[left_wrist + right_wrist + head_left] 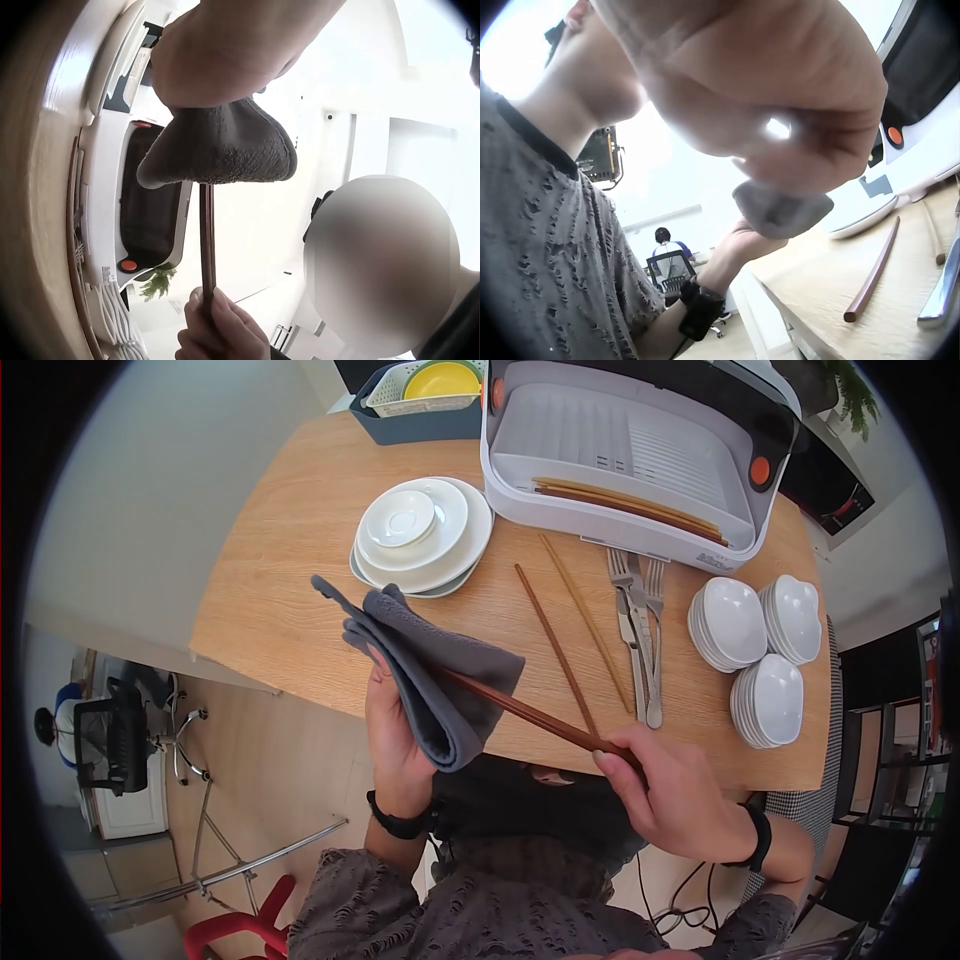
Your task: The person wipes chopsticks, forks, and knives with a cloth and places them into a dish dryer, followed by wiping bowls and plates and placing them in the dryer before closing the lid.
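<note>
Chopsticks: your right hand pinches their near end — long axis runs to 10 o'clock.
Cloth: your left hand holds it folded round the far tips.

**A wooden table and what rests on it**

A light wooden table with a rounded edge carries everything; at its far side stands a white dish rack with orange knobs, a pair of chopsticks lying inside it; left of that sits a dark blue basket holding a white strainer and a yellow bowl; a stack of white plates lies near the table's middle; two loose chopsticks lie apart on the bare wood, angled alike; just beside them rest several metal forks; towards the right edge stand three stacks of small white dishes, close together.
</note>
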Available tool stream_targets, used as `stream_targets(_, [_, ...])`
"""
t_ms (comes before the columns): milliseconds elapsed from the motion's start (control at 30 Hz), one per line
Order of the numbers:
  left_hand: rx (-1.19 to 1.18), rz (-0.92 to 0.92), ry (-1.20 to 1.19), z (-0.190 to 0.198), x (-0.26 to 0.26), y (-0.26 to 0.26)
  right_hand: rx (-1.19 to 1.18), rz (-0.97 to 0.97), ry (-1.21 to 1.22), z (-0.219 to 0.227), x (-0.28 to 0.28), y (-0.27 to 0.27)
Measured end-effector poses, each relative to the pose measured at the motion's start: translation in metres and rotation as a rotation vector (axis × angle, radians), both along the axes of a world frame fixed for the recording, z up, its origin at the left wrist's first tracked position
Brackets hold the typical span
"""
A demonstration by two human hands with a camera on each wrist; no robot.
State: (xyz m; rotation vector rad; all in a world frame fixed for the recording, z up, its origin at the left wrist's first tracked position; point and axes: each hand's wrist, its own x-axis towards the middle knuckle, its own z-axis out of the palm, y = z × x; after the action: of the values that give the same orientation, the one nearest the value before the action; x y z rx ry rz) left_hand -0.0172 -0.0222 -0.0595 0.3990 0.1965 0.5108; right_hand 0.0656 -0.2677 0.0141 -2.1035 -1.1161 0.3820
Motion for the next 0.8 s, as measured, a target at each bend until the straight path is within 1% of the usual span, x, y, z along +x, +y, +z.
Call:
stream_targets(33, [0.0, 0.006, 0.002, -0.003, 0.001, -0.002, 0.039, -0.038, 0.005, 0.0, -0.004, -0.002])
stream_targets(100, [0.003, 0.022, 0.009, -0.009, 0.0, -0.011, 0.092, -0.071, -0.071, -0.007, -0.013, -0.006])
stream_targets(200, [0.025, -0.053, -0.054, -0.019, 0.002, -0.019, 0.165, -0.1, -0.143, -0.017, -0.02, -0.005])
stream_targets(300, [0.079, -0.061, -0.09, -0.018, 0.002, -0.033, 0.202, -0.116, -0.203, -0.024, -0.022, -0.001])
stream_targets(400, [0.185, -0.085, -0.009, -0.01, 0.001, -0.053, 0.245, -0.119, -0.248, -0.031, -0.022, 0.008])
stream_targets(433, [0.167, -0.104, 0.01, -0.011, 0.001, -0.06, 0.26, -0.123, -0.262, -0.033, -0.023, 0.011])
stream_targets(500, [0.132, -0.147, 0.046, -0.012, 0.003, -0.073, 0.335, -0.16, -0.25, -0.041, -0.025, 0.02])
stream_targets(533, [0.113, -0.172, 0.007, -0.019, 0.003, -0.077, 0.373, -0.179, -0.242, -0.045, -0.025, 0.023])
stream_targets(633, [0.097, -0.196, -0.074, -0.021, -0.001, -0.088, 0.358, -0.191, -0.275, -0.051, -0.025, 0.024])
stream_targets(667, [0.174, -0.114, 0.064, -0.018, -0.001, -0.094, 0.358, -0.185, -0.249, -0.051, -0.024, 0.023])
stream_targets(767, [0.163, -0.253, -0.014, -0.017, -0.003, -0.084, 0.339, -0.145, -0.177, -0.048, -0.02, 0.018])
stream_targets(800, [0.167, -0.267, 0.057, -0.014, -0.002, -0.081, 0.321, -0.119, -0.155, -0.045, -0.015, 0.012])
